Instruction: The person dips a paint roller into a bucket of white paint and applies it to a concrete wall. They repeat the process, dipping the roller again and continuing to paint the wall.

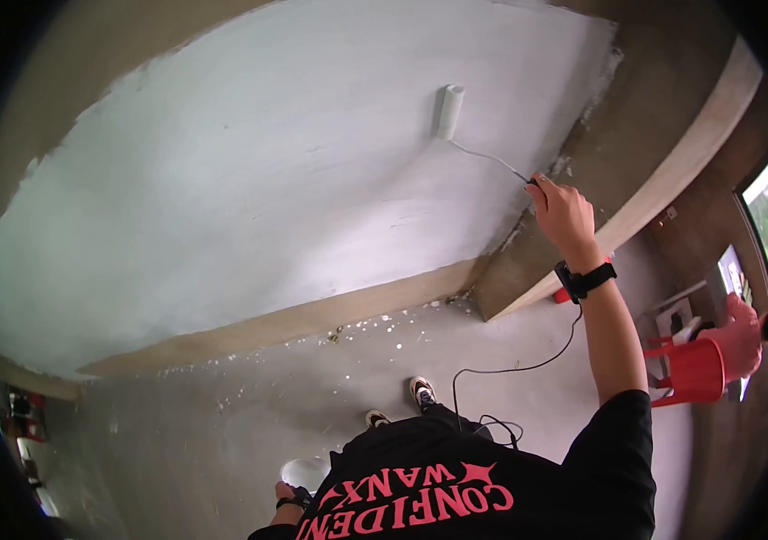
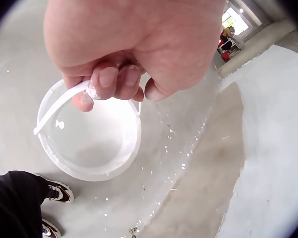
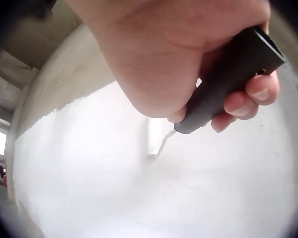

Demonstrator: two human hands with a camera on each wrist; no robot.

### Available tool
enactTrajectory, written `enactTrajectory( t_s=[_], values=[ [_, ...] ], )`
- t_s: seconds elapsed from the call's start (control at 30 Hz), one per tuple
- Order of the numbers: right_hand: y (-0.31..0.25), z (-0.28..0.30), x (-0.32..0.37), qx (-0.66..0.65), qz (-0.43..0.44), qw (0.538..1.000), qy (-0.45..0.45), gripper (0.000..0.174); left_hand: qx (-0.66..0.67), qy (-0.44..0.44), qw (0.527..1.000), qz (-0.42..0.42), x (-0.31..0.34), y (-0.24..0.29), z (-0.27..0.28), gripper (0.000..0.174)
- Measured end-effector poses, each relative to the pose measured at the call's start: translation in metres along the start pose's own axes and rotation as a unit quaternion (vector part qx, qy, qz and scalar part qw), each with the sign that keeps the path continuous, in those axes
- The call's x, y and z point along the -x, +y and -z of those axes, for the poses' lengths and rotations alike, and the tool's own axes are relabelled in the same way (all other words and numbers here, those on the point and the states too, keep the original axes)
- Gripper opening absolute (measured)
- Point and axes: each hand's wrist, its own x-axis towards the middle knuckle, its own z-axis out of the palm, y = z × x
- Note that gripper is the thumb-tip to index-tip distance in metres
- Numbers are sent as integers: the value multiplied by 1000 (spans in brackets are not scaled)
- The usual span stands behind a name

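My right hand (image 1: 565, 216) grips the black handle (image 3: 223, 82) of a paint roller (image 1: 452, 112), fingers wrapped round it in the right wrist view. A thin bent metal rod joins the handle to the white roller sleeve, which lies against the white-painted wall (image 1: 249, 162). Low at my side, my left hand (image 2: 134, 54) has its fingers curled round the white handle (image 2: 59, 106) of a bucket (image 2: 134, 153). White paint shows inside the bucket in the left wrist view. Only part of the left hand and bucket appears in the head view, beside my black shirt.
Bare brown plaster borders the painted area, and a ledge (image 1: 654, 189) juts out at the right. White paint drops dot the grey floor (image 1: 222, 423) along the wall's foot. A red chair (image 1: 694, 369) with a person beside it stands near the window. A cable (image 1: 519, 369) hangs from my right wrist.
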Motion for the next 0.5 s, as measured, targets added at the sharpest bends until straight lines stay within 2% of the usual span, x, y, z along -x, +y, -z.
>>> enactTrajectory(
  t_s=[0.07,0.13,0.17,0.23,0.27,0.3,0.33,0.37,0.4,0.43,0.47,0.5],
  values=[
    [24,-5,4,15,-21,1000,1,31,-7,-9,1000,2,9,19,-2,18],
    [46,-12,7,4,-6,998,63,29,-85,-27,995,-40,13,30,-5,19],
    [52,-13,10,6,-9,998,63,29,-123,-35,990,-60,15,34,-6,19],
    [62,-13,18,-78,-35,994,66,32,-199,-51,974,-99,18,40,-9,20],
    [66,-12,21,-75,-38,994,66,32,-237,-60,962,-118,20,41,-11,20],
    [68,-12,23,-159,-96,983,-8,33,-274,-68,950,-136,22,41,-13,20],
    [71,-13,26,-240,-153,955,-80,36,-310,-77,935,-155,21,40,-14,20],
    [74,-17,30,-322,-196,920,-104,38,-311,-78,934,-155,19,39,-18,20],
    [77,-17,35,-321,-198,920,-103,38,-250,-68,956,-137,16,39,-23,20],
    [73,-13,39,-407,-225,878,-113,39,-188,-57,973,-118,14,38,-26,20],
    [67,-9,43,-490,-250,827,-121,39,-189,-57,973,-119,17,41,-28,20],
    [62,-3,45,-517,-244,811,-120,35,-198,-54,971,-123,20,44,-29,19]
  ],
)
